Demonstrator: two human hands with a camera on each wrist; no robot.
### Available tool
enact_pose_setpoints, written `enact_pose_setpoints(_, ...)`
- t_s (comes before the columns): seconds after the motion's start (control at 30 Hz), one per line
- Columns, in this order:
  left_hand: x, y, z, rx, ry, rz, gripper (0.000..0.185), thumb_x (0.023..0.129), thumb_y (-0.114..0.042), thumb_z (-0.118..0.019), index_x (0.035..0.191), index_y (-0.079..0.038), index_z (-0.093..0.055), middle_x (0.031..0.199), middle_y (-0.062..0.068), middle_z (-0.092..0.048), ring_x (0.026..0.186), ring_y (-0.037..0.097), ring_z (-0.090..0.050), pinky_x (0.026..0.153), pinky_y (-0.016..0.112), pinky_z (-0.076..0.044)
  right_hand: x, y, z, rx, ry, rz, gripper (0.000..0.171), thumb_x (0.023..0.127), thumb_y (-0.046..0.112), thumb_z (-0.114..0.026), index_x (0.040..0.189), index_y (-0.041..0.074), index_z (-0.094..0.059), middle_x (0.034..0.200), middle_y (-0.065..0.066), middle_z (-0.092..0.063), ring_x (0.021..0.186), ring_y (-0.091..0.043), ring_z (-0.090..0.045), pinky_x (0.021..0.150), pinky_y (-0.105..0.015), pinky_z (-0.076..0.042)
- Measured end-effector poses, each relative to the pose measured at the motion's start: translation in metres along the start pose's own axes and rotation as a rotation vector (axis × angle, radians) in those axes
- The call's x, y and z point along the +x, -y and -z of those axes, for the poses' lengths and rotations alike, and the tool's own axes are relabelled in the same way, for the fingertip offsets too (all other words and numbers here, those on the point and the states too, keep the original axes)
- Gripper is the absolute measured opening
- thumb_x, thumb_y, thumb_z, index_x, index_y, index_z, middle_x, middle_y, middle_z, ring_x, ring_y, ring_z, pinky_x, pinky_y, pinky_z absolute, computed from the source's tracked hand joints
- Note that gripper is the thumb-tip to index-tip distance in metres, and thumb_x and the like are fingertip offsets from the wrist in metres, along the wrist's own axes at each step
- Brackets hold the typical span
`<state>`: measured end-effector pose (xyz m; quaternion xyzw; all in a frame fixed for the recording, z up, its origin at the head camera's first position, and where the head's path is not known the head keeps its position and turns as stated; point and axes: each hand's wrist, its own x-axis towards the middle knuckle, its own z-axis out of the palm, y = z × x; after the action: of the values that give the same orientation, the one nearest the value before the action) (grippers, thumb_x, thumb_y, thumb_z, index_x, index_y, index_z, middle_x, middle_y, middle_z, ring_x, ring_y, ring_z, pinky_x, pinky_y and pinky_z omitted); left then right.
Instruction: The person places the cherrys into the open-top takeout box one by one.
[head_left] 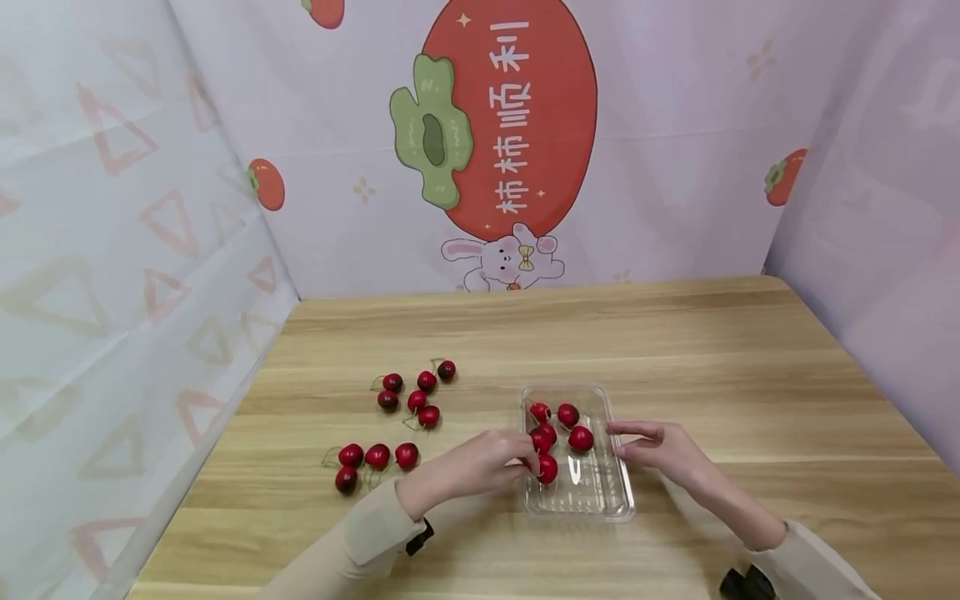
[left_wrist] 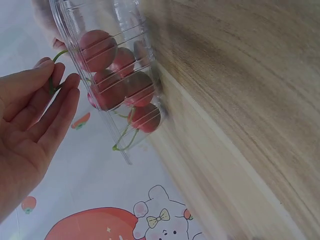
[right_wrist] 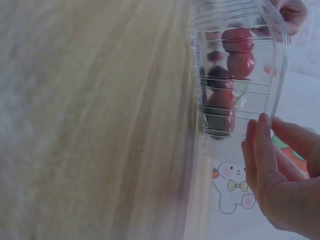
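My left hand (head_left: 491,462) reaches over the left rim of a clear plastic container (head_left: 622,500), its thumb and fingers pinching a green cherry stem (left_wrist: 53,80). Branches of that stem lead to red cherries (left_wrist: 97,50) at the container's near-left part. Several other cherries (head_left: 581,439) lie inside, toward the far end. On the other side, the right hand (head_left: 667,454) touches the container's right rim. In the right wrist view, its nearly straight fingers (right_wrist: 264,145) lie along the outside wall, with the thumb right at the rim.
Left of the container, cherries lie on the wooden table (head_left: 712,358) in two loose groups: a farther one (head_left: 417,401) and a nearer one (head_left: 377,456) beside the left forearm. Printed cloth (head_left: 660,167) hangs behind the table and along both sides.
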<state>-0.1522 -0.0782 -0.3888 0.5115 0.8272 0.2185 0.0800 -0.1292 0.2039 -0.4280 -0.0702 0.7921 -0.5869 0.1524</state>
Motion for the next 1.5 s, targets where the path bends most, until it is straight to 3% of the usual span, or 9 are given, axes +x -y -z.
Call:
enact_pose_setpoints(0.2, 0.000, 0.000, 0.001, 0.006, 0.009, 0.017, 0.009, 0.079, -0.003, -0.062, 0.086, -0.008, -0.066, 0.087, -0.001, -0.064, 0.084, 0.003, -0.057, 0.078, 0.007, -0.040, 0.000, 0.002, 0.001, 0.002, 0.003, -0.002, 0.053, 0.081, 0.022, -0.063, 0.122, -0.007, -0.047, 0.118, -0.023, -0.052, 0.091, -0.016, -0.062, 0.078, -0.020, -0.047)
enact_pose_setpoints(0.53, -0.001, 0.001, 0.000, 0.022, 0.003, 0.040, 0.008, 0.078, -0.004, -0.064, 0.085, -0.008, -0.067, 0.086, -0.002, -0.064, 0.085, 0.005, -0.056, 0.077, 0.008, -0.041, 0.001, 0.003, 0.000, 0.012, 0.010, -0.003, 0.052, 0.081, 0.021, -0.063, 0.122, -0.007, -0.047, 0.117, -0.023, -0.053, 0.092, -0.018, -0.062, 0.081, -0.024, -0.047)
enact_pose_setpoints(0.8, 0.001, 0.000, -0.002, 0.097, -0.014, 0.017, 0.006, 0.079, -0.006, -0.063, 0.084, -0.009, -0.066, 0.095, 0.000, -0.064, 0.108, 0.018, -0.053, 0.094, 0.020, -0.037, -0.002, 0.002, 0.002, 0.012, 0.004, -0.006, 0.054, 0.081, 0.022, -0.064, 0.123, -0.006, -0.046, 0.117, -0.022, -0.053, 0.093, -0.019, -0.061, 0.083, -0.027, -0.047)
enact_pose_setpoints(0.93, -0.004, 0.001, -0.001, 0.084, -0.053, 0.040, 0.010, 0.079, -0.007, -0.063, 0.089, -0.009, -0.065, 0.100, 0.000, -0.062, 0.103, 0.014, -0.054, 0.092, 0.017, -0.038, -0.002, 0.003, 0.001, 0.025, 0.006, -0.016, 0.054, 0.080, 0.022, -0.064, 0.123, -0.007, -0.046, 0.117, -0.022, -0.053, 0.093, -0.019, -0.061, 0.081, -0.024, -0.047)
enact_pose_setpoints(1.2, -0.026, 0.016, 0.009, 0.061, -0.215, 0.204, 0.011, 0.081, -0.008, -0.062, 0.092, -0.009, -0.064, 0.092, -0.001, -0.061, 0.090, 0.012, -0.058, 0.077, 0.021, -0.047, -0.002, 0.002, 0.000, 0.007, -0.006, -0.028, 0.051, 0.081, 0.021, -0.064, 0.121, -0.007, -0.049, 0.117, -0.022, -0.053, 0.092, -0.016, -0.062, 0.080, -0.023, -0.047)
enact_pose_setpoints(1.5, -0.053, 0.037, 0.024, 0.063, -0.324, 0.392, 0.011, 0.079, -0.005, -0.064, 0.091, -0.006, -0.065, 0.092, 0.000, -0.060, 0.081, 0.017, -0.056, 0.069, 0.026, -0.048, 0.000, 0.004, -0.001, 0.013, -0.008, -0.029, 0.050, 0.081, 0.021, -0.063, 0.121, -0.006, -0.048, 0.117, -0.021, -0.053, 0.093, -0.017, -0.061, 0.081, -0.026, -0.048)
